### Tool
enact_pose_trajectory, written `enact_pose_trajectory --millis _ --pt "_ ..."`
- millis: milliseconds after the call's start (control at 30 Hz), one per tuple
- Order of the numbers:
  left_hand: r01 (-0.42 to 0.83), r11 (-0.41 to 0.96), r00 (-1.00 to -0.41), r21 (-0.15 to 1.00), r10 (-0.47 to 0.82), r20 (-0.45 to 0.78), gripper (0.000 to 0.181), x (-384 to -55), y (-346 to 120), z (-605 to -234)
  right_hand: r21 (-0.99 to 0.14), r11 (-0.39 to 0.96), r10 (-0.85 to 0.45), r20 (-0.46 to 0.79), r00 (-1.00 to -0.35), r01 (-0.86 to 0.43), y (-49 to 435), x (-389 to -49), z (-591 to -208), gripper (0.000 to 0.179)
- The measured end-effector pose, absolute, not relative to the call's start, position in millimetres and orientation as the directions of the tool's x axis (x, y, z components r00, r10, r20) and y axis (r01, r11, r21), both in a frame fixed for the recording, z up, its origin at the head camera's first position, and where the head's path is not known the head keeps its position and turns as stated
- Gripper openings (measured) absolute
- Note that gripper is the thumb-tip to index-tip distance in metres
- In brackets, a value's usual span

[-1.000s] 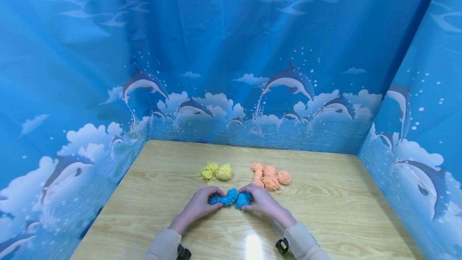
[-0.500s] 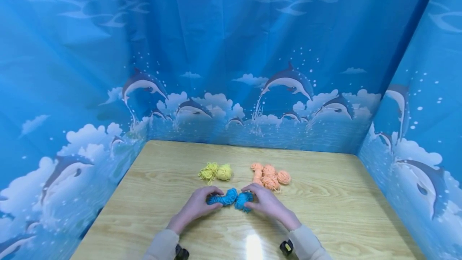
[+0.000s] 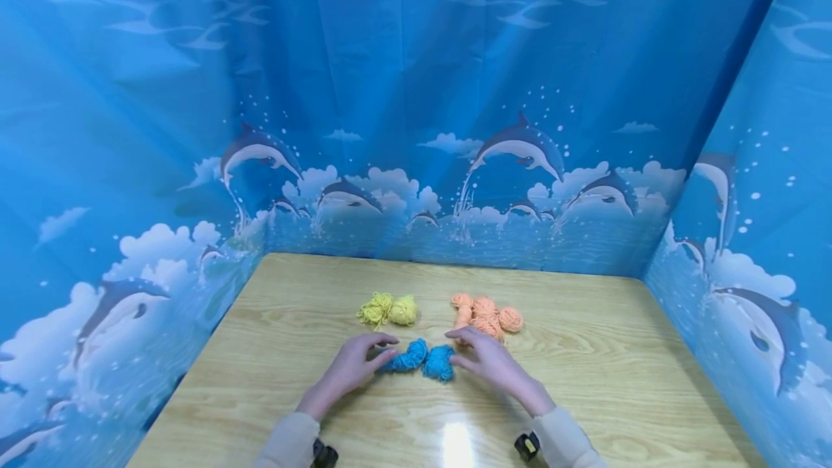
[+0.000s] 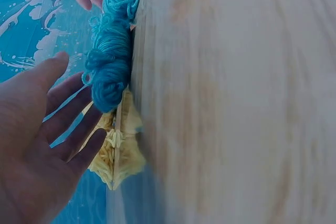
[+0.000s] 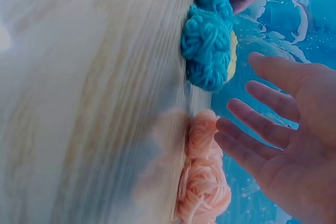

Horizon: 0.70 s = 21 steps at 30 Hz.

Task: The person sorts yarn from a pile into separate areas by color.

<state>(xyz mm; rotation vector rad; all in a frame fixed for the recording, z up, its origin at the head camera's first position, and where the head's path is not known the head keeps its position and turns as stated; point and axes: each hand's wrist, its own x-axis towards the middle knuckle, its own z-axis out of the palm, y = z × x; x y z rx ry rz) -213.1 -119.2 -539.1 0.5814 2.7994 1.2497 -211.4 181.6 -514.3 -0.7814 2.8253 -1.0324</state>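
Two bundles of blue yarn lie side by side on the wooden table. The left blue yarn bundle (image 3: 409, 357) is longer and twisted; the right blue yarn bundle (image 3: 438, 363) is rounder and looser. My left hand (image 3: 351, 367) is beside the left bundle's outer end, fingers spread and relaxed, as the left wrist view shows. My right hand (image 5: 283, 124) stands apart from the right bundle, its fingers loosely extended and nothing in them. Both palms face inward toward the blue yarn (image 4: 113, 51).
Behind the blue yarn sit yellow-green yarn bundles (image 3: 403, 310) on the left and several peach yarn balls (image 3: 486, 316) on the right. The wooden table (image 3: 585, 352) meets a blue dolphin-print curtain (image 3: 416, 128) at its back and sides.
Both hands have let go of the blue yarn bundles and drawn outward, the right moving farther right. The blue bundles now lie free; the yellow and peach yarn has not moved.
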Motion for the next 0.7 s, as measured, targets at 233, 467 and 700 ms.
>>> enact_pose_trajectory --millis 233,467,700 --pt "0.310 0.625 -0.944 0.717 0.292 0.154 0.030 -213.1 -124.7 -538.5 -0.606 0.663 -0.418 0.188 -0.889 -0.440 190.9 -210.4 -508.0 0.042" --pt "0.264 0.639 -0.962 0.722 0.227 0.151 0.039 -213.4 -133.9 -534.4 -0.577 0.703 -0.366 0.209 -0.907 -0.417 206.2 -211.7 -504.0 0.044" --pt "0.278 0.658 -0.961 0.700 0.194 0.200 0.045 -218.9 -146.1 -528.4 -0.527 0.746 -0.328 0.239 -0.914 -0.406 225.4 -215.5 -502.6 0.043"
